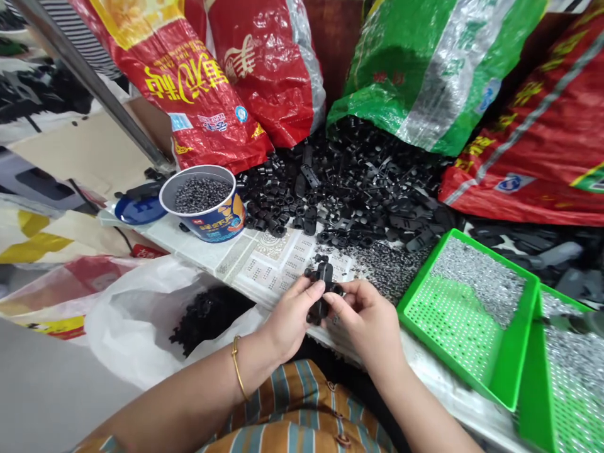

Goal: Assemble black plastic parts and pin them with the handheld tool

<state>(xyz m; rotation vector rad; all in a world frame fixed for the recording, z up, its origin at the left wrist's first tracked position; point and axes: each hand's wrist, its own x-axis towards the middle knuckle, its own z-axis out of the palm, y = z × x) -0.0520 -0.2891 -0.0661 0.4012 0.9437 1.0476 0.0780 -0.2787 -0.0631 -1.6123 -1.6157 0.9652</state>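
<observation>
My left hand [295, 318] is closed around a black plastic assembly [324, 272], an elongated piece with round, wheel-like parts at its sides. The left thumb lies across its middle and hides some of it. At the assembly's right side, my right hand [368, 318] pinches a small round black part [336, 289] between thumb and fingers. Whether that part is joined to the assembly I cannot tell. Both hands are just over the table's front edge, close together.
Loose black plastic parts [349, 182] are heaped at the back beneath several printed sacks [419, 69]. A paper tub [214, 223] of small dark pieces stands left. Green perforated baskets [516, 371] with silvery bits are at right. A white bag [127, 327] of black pieces sits below left.
</observation>
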